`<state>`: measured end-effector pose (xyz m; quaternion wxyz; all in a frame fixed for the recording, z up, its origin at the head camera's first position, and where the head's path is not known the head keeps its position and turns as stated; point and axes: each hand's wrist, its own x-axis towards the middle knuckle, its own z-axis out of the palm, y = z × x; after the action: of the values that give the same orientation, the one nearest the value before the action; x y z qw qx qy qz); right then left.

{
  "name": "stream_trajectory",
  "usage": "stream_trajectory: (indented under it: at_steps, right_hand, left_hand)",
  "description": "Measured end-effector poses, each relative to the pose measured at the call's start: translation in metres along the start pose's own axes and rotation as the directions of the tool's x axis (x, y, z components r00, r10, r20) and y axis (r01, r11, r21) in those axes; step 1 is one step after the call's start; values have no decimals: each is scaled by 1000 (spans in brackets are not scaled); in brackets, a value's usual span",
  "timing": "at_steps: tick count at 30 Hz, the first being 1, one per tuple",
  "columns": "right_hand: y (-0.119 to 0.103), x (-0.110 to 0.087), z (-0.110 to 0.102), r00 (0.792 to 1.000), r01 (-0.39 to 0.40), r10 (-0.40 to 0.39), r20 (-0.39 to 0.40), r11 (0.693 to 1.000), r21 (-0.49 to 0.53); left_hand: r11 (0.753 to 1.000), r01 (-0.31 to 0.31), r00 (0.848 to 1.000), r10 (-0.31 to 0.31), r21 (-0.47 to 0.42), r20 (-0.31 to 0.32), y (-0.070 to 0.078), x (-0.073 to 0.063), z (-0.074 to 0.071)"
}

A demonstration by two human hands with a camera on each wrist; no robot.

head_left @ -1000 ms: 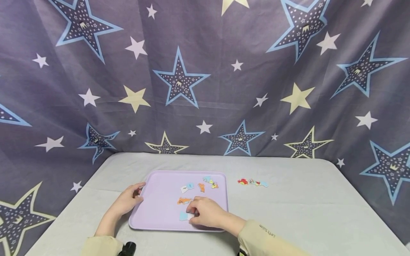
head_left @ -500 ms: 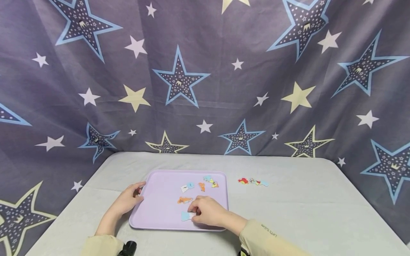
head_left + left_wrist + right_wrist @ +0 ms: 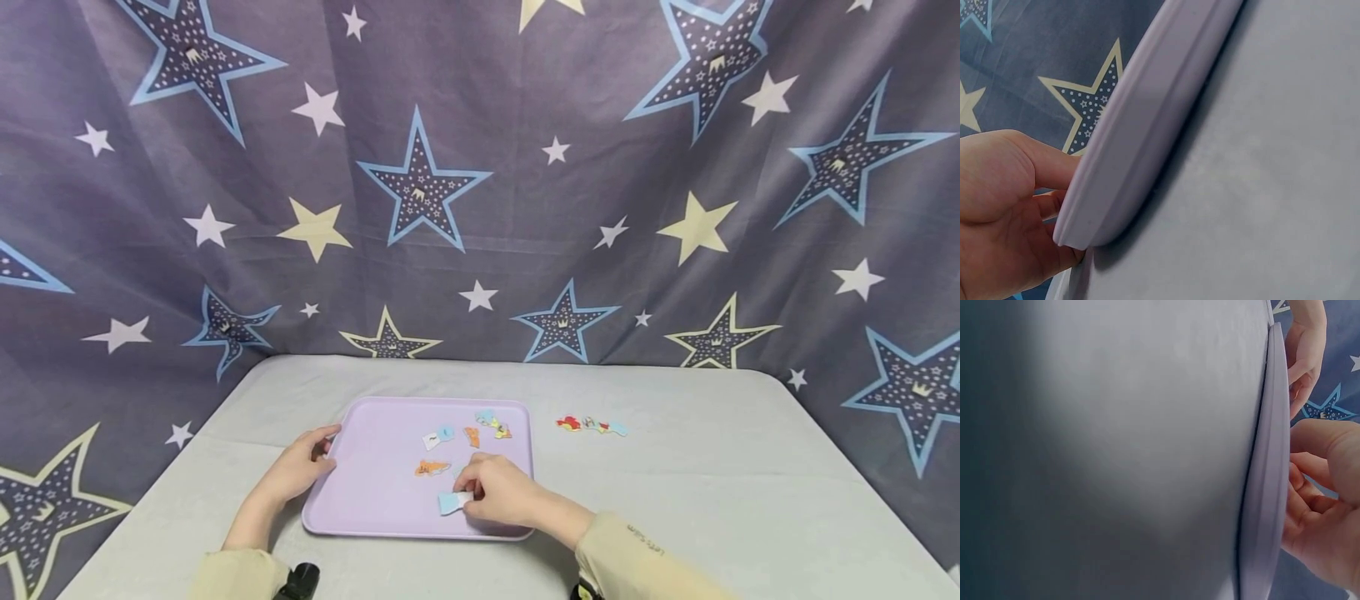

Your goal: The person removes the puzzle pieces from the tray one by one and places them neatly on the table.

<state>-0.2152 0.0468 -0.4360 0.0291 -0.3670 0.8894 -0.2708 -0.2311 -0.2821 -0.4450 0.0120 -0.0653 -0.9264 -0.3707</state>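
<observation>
My right hand (image 3: pixel 498 490) pinches a light blue and white puzzle piece (image 3: pixel 452 502) low over the front right part of a lilac tray (image 3: pixel 375 500). The hand covers that piece's right end. My left hand (image 3: pixel 296 467) holds the tray's left rim, its thumb against the edge in the left wrist view. On the tray lie an orange piece (image 3: pixel 431 468), a white and blue piece (image 3: pixel 438 437), a small orange piece (image 3: pixel 472 437) and a blue and yellow group (image 3: pixel 493 423). In the right wrist view the tray wall (image 3: pixel 1266 481) hides my right fingertips.
A joined row of red, white and blue pieces (image 3: pixel 591 426) lies on the grey-white tablecloth (image 3: pixel 712 483), right of the tray. A dark curtain (image 3: pixel 487 167) with stars hangs behind the table's back edge.
My right hand has moved a little to the right, and the blue and white puzzle piece has moved with it. My left hand stays at the tray's rim.
</observation>
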Motion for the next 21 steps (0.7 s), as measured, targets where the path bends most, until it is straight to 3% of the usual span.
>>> stream_trajectory:
  at_steps: [6,21]
  right_hand:
    - [10,-4,-7,999,-29,29,-18,1000,-6]
    - [39,-19,-37,994,-13,8,-106,999,-42]
  left_hand:
    - [1000,-2,1000,2,-2,-5,-2,0,0]
    - [1000,6,1000,-6,4,-3,-2,1,1]
